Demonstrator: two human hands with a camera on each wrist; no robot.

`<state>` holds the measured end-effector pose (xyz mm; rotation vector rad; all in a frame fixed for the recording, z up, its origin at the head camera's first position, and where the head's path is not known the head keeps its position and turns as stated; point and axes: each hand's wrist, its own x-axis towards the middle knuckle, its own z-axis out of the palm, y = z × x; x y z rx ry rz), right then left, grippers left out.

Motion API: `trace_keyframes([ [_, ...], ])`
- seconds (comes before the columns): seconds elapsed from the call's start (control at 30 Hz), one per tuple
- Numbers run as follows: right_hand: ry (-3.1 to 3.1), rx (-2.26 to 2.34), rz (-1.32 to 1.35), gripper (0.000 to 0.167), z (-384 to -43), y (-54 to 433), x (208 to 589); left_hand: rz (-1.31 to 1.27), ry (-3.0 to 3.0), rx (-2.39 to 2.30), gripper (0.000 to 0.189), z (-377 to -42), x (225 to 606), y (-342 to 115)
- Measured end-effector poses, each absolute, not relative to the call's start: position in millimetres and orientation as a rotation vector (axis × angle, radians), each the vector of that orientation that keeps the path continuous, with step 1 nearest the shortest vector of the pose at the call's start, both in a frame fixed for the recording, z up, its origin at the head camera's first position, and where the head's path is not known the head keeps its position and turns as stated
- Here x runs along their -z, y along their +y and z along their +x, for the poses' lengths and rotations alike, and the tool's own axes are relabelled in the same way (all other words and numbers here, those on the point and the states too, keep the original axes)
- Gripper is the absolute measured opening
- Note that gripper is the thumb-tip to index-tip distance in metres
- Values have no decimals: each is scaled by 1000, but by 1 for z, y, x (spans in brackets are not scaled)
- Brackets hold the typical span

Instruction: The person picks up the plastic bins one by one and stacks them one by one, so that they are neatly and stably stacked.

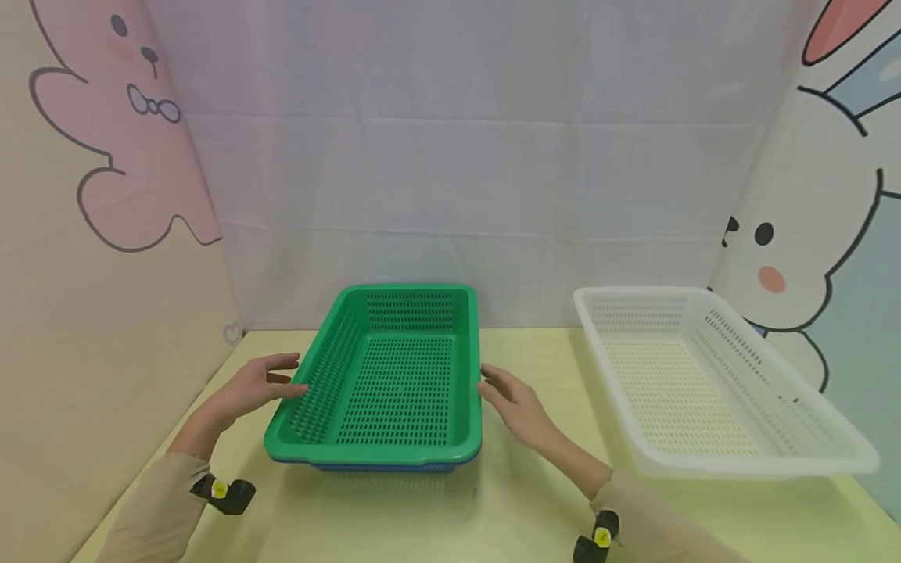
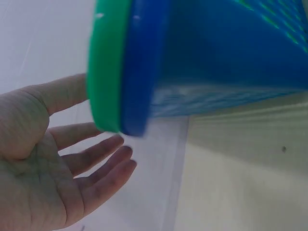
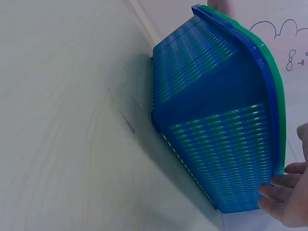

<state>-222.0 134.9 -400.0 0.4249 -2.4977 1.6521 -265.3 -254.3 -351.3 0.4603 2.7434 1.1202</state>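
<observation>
Pale lilac-grey backdrop [image 1: 422, 172] cloth fills most of what I get on the head view, with a white cartoon rabbit [image 1: 788, 258] on the right side panel and a pink cartoon animal [image 1: 144, 148] on the left. Below it I have the yellow-green desk [image 1: 531, 508]. Largest on that is a white basket [image 1: 669, 391] with slotted walls, at the right, well apart from the others. Left of centre, near the backdrop, is a green basket [image 1: 397, 375]; both wrist views show me that it is nested in a blue basket [image 3: 216, 103], rim against rim. Beige sleeves [image 1: 158, 500] reach in from either side. I read the left grip [image 1: 249, 387], a bare hand, as spread, its thumb over the green rim and its fingers outside. The right grip [image 1: 517, 410] is loosely spread at the opposite side, fingertips against the outer edge; how firmly, I can't tell. Smallest, a black device [image 1: 235, 496] with a yellow mark sits by each cuff.
</observation>
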Motion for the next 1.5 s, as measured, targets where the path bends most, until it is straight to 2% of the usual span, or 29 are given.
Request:
trace_keyframes([
  [0.17,-2567,-1425,456,40,-226,151,387,373,2823,-1149,66,-271,331,-231],
  [0.37,-2591,-1276,501,38,-233,179,365,365,2800,-1268,58,-279,310,-181],
  [0.67,-2706,-1195,435,49,-234,230,339,540,2629,-1517,50,-284,292,-109],
  [0.9,-2791,-1118,407,56,-232,274,330,643,2556,-1507,53,-285,280,-54],
  [1.17,-2845,-1058,300,59,-228,313,323,624,2348,-1698,53,-266,278,8],
  [1.5,-2876,-1007,167,64,-224,354,326,493,2258,-1895,48,-253,296,63],
])
